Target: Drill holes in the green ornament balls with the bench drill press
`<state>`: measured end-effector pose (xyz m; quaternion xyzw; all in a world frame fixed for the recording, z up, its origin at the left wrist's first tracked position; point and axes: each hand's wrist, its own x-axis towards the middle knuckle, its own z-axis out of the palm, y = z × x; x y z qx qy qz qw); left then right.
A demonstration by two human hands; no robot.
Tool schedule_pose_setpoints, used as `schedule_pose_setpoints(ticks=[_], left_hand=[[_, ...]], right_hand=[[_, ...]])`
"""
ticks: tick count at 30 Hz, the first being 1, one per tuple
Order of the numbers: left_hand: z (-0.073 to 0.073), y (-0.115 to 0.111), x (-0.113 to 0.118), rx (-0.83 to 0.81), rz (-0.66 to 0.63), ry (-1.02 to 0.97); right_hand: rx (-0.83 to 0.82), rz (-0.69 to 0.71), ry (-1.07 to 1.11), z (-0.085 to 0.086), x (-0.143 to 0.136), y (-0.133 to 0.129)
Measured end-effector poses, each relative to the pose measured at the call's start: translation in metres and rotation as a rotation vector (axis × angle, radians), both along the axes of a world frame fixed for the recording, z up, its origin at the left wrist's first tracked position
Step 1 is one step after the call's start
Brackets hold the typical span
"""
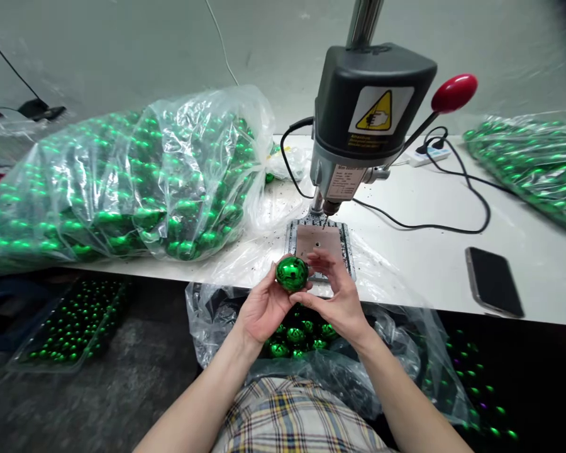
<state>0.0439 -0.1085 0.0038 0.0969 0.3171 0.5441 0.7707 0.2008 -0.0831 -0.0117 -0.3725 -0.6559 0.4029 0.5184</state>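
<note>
A shiny green bauble (291,274) rests in the fingers of my left hand (265,309), just in front of the drill press base. My right hand (338,297) is at the bauble's right side, fingers spread and curved; its thumb reaches the lower edge, and whether it presses there I cannot tell. Behind the hands stands a drill press (375,104), its thin bit pointing down above a brown board (306,234) with a small hole. Below my hands, a clear plastic bag (217,327) in my lap holds several more green baubles (295,335).
A big clear bag of green baubles (160,182) fills the table's left side; another bag (532,163) lies at right. A phone (495,281), a power strip (429,154) and a black cable (434,225) are on the white table. A bauble-filled tub (75,327) stands lower left.
</note>
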Motion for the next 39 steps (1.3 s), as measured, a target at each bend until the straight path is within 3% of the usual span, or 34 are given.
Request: schedule_pose_setpoints(ticks=[3,7,12,18,26,31,39], left_hand=[[0.003,-0.003,-0.002,-0.003,0.017,-0.017],[0.013,-0.008,-0.002,0.008,0.038,-0.042],[0.022,-0.013,0.002,0.073,0.094,0.096],[0.022,-0.01,0.001,-0.052,-0.043,-0.056],[0.028,-0.009,0.006,-0.134,-0.027,-0.211],[0.024,-0.012,0.006,-0.141,-0.027,-0.206],[0.022,-0.017,-0.001,-0.037,0.072,-0.089]], right_hand=[[0.02,0.026,-0.053,0.0,-0.004,-0.001],[-0.052,0.094,0.079,-0.006,-0.008,-0.001],[0.003,0.034,0.029,0.0,-0.01,-0.004],[0.069,0.007,-0.003,0.018,-0.012,-0.008],[0.088,-0.075,0.029,0.016,-0.021,-0.013],[0.132,-0.105,-0.004,0.019,-0.024,-0.016],[0.172,0.018,0.009,0.013,-0.02,-0.013]])
